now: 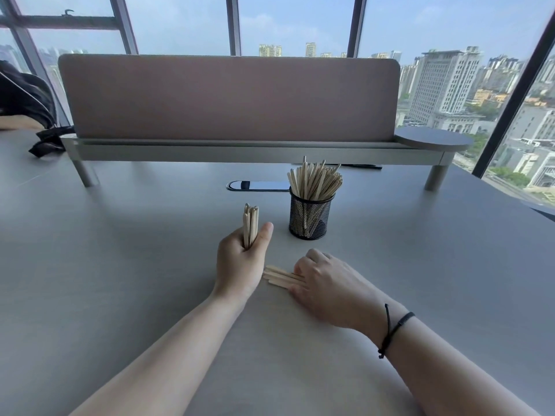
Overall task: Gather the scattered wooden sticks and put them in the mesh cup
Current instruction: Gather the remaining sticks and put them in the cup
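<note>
A black mesh cup (309,219) stands on the grey table, and many wooden sticks (313,181) stand fanned out in it. My left hand (241,262) grips an upright bundle of sticks (250,222) just left of the cup. My right hand (327,283) lies knuckles-up on the table with its fingers curled over one end of a few sticks (282,276). Those sticks lie flat between my two hands, their right ends hidden under the fingers.
A raised shelf with a pinkish divider panel (228,97) spans the table behind the cup. A cable cover (258,185) sits in the tabletop left of the cup. A black bag (27,100) lies at the far left. A black pen (363,166) lies under the shelf.
</note>
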`<state>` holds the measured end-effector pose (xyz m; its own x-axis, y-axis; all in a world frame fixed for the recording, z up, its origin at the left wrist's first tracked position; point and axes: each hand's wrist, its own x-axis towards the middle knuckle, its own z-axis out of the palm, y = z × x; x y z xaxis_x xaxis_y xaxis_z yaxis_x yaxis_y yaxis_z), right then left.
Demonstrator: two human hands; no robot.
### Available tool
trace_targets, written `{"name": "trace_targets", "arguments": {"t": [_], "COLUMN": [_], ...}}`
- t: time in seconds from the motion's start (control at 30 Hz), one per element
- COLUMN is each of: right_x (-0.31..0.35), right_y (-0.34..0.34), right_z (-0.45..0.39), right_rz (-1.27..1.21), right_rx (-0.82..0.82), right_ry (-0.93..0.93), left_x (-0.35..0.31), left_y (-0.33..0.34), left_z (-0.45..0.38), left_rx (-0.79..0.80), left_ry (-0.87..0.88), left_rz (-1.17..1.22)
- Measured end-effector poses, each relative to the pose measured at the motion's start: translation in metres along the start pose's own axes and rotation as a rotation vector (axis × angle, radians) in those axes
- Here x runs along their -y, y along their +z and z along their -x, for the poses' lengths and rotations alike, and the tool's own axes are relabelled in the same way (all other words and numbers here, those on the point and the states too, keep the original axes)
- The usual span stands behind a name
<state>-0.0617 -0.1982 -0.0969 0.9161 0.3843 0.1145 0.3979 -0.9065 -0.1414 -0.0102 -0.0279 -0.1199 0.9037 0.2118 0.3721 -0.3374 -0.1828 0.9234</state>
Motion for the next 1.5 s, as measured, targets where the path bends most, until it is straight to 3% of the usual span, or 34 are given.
{"name": "trace_targets", "arguments": {"t": [0.27,0.6,1.1,1.3,1.5], "right_x": [-0.006,-0.01,0.0,-0.003,0.003], "right_y": [0.014,0.011,0.013,0.003,0.002], "right_z": [-0.005,-0.002,-0.003,0.003,0.005], "right_rz": [-0.017,-0.322,0.024,-0.277,-0.219], "right_rx": [-0.178,-0.198,-0.141,-0.089,-0.045], "right_ry": [0.012,0.092,0.013,0.129,0.14], "left_x": [0.004,0.005,0.006,0.006,0.005], "left_y": [0.001,0.0,0.0,0.0,0.0], "left_z": [-0.001,-0.001,-0.001,0.0,0.0], "left_rx": [0.023,0.031,0.028,0.042,0.042], "left_ry": [-0.05,-0.059,-0.042,-0.052,-0.058], "left_rz": [0.013,0.038,0.017,0.04,0.044]}}
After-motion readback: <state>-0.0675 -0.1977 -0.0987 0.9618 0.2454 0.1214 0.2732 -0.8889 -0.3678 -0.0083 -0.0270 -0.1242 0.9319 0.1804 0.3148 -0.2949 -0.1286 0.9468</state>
